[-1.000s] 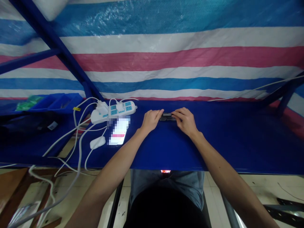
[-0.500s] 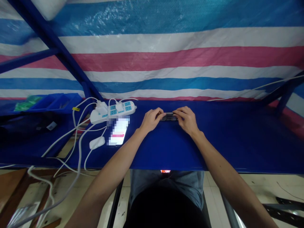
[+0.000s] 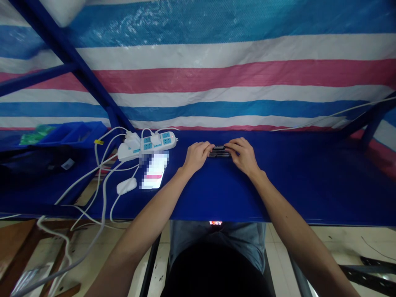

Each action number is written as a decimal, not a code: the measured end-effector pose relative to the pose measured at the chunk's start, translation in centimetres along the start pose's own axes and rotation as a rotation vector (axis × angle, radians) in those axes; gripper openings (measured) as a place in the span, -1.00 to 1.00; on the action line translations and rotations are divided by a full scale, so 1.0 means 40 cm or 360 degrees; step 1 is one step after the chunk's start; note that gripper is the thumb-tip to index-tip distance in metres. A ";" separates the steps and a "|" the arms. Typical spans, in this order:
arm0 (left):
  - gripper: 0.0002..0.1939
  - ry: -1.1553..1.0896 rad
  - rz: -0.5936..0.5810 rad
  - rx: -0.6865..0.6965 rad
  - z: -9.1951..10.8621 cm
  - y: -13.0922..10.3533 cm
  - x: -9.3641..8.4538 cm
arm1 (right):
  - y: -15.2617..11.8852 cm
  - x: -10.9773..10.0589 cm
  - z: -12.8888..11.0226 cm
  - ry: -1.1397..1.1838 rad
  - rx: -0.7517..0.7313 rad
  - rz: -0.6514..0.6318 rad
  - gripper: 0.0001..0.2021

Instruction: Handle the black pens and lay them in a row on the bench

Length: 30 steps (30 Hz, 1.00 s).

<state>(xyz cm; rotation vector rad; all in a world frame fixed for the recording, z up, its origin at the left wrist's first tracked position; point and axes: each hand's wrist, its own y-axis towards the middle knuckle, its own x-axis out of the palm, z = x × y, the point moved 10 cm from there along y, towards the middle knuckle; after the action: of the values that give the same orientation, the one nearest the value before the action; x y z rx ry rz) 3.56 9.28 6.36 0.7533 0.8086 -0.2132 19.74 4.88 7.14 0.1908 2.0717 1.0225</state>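
The bare left hand [image 3: 196,156] reaches forward, angled inward, its grip pinching one end of a slim black stick-shaped piece [image 3: 219,147]. That piece sits between the hands, just beyond similar dark pieces [image 3: 219,154] on the smooth blue surface [image 3: 216,194]. The bare right hand [image 3: 245,156], wrist bent inward, pinches its other end.

A person's left hand [image 3: 196,157] and right hand [image 3: 243,155] grip opposite ends of a slim dark stick [image 3: 219,147] toward the back of a blue table [image 3: 222,194]. Similar sticks [image 3: 219,154] lie alongside, just nearer the person. To the left are a lit, pixelated phone [image 3: 154,171], a white power strip [image 3: 168,142] with plugs, and a corded white block [image 3: 126,186]. Behind hangs a striped sheet [image 3: 216,78].
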 end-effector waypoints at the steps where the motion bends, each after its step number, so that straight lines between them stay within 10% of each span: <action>1: -0.55 -0.0025 0.0003 0.0006 0.001 0.000 0.000 | 0.000 -0.001 0.002 0.0006 -0.0002 0.0004 -0.79; 19: -0.39 -0.0261 -0.0068 -0.0122 -0.020 -0.003 0.010 | -0.001 -0.010 -0.015 -0.0005 -0.0092 0.0047 -0.78; 25: -0.75 -0.0361 -0.0116 -0.0085 -0.004 -0.005 0.008 | -0.005 -0.006 0.004 -0.0001 -0.0027 0.0015 -0.78; 30: -0.47 -0.0212 -0.0016 -0.0076 -0.009 -0.004 -0.006 | -0.003 -0.002 -0.002 0.0014 -0.0016 0.0009 -0.78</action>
<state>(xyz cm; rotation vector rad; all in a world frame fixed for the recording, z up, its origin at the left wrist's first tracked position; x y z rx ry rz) 3.13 9.39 6.30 0.6827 0.6892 -0.2498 19.77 4.74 7.13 0.1871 2.0747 1.0386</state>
